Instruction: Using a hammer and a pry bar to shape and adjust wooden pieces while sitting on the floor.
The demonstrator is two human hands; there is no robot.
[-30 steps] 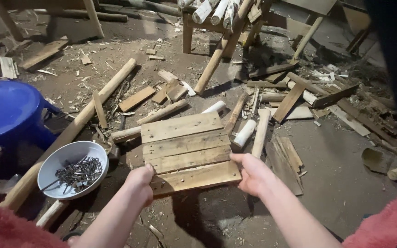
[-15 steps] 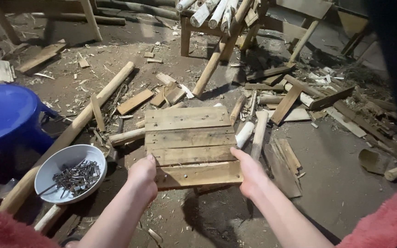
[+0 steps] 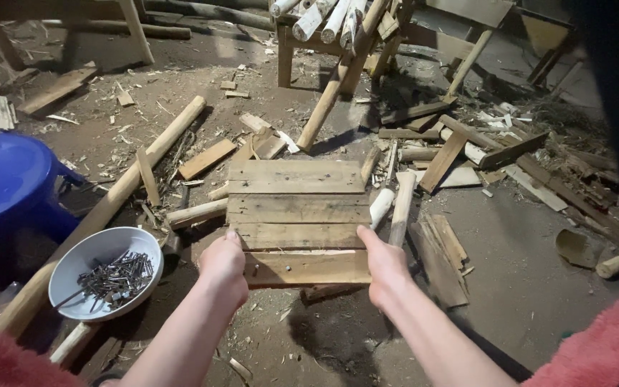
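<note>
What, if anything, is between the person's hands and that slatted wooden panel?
Nothing visible. The left hand grips the wooden panel's near left edge and the right hand its near right edge, both directly on the wood. The bowl of nails sits off to the left, clear of the hands.

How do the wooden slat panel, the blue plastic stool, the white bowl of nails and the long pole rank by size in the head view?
1. wooden slat panel, though held nearest the camera
2. blue plastic stool, partly cut off
3. long pole, or level with the stool: unsure
4. white bowl of nails
</note>
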